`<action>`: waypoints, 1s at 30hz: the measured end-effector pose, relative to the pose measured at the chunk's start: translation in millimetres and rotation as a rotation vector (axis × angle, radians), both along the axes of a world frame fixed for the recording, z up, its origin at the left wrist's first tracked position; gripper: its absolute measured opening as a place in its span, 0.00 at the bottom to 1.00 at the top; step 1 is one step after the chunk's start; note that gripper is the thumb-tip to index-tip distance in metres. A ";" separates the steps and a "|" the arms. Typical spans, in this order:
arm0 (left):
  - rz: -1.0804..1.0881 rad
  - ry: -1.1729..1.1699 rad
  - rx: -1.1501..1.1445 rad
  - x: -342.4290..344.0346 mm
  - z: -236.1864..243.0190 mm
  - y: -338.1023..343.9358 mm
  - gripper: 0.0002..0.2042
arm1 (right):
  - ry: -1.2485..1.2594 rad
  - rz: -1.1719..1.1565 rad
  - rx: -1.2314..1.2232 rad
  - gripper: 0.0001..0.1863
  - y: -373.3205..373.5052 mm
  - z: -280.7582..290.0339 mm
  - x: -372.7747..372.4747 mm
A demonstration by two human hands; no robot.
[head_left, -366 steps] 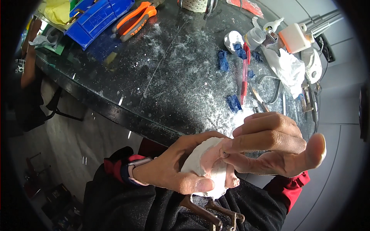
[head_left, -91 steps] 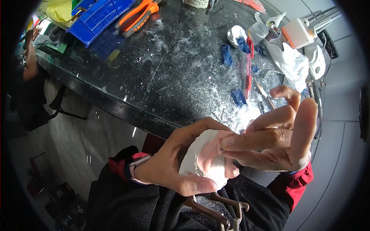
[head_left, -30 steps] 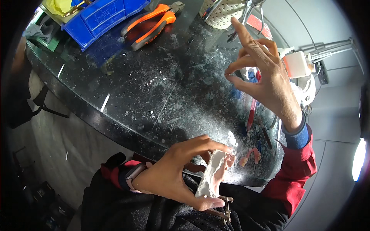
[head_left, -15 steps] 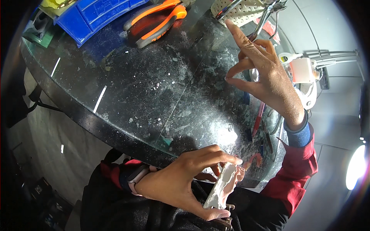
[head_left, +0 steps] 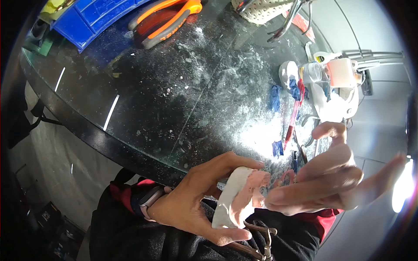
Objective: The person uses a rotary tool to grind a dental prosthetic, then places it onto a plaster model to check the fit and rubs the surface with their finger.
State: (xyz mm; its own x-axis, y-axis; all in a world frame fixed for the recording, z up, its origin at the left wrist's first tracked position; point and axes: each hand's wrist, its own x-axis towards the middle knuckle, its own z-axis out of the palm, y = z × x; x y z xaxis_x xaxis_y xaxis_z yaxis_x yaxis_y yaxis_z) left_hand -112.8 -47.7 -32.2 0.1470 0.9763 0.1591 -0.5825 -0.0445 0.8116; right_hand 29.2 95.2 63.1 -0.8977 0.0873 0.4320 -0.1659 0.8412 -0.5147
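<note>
My left hand (head_left: 191, 200) grips a white plaster dental model (head_left: 228, 195) between thumb and fingers, low in front of me. Pink gum-coloured material (head_left: 250, 191) covers the model's right side. Below it, a metal hinged frame (head_left: 261, 237) with a spring shows over my lap; whether it joins the model is unclear. My right hand (head_left: 322, 182) is at the model's right side, its fingertips pressed together against or just beside the pink part. Anything between those fingertips is too small or hidden to name. A pink horseshoe-shaped piece (head_left: 285, 177) lies on the table edge, partly behind the right fingers.
The dusty dark glass table (head_left: 152, 100) carries orange-handled pliers (head_left: 167, 24), a blue bin (head_left: 89, 21) and a perforated cream basket (head_left: 257, 11). On the right lie a red pen-like tool (head_left: 292, 122), blue scraps (head_left: 274, 98), a clear jar (head_left: 311, 71) and a bright lamp glare.
My right hand has come down from the basket's side of the table to the model. My left hand has turned the model, showing more of its white base and pink side.
</note>
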 end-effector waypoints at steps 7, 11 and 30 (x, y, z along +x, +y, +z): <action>-0.015 0.016 -0.006 4.9 -1.3 -0.6 0.47 | -0.179 0.027 0.064 0.13 2.4 22.9 11.5; 0.002 -0.049 0.022 5.6 -4.6 -0.9 0.41 | -0.459 0.078 0.157 0.24 7.1 33.9 28.2; 0.080 0.114 0.030 6.6 -0.8 -0.2 0.47 | 0.054 -0.168 0.327 0.59 -19.5 -12.0 13.8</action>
State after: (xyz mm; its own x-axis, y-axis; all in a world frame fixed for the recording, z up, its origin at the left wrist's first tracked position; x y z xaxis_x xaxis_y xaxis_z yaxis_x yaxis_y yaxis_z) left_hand -106.2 -48.0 -33.0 0.0880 0.9806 0.1752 -0.4804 -0.1123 0.8698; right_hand 43.0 75.7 51.1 -0.8578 0.0814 0.5076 -0.0308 0.9775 -0.2088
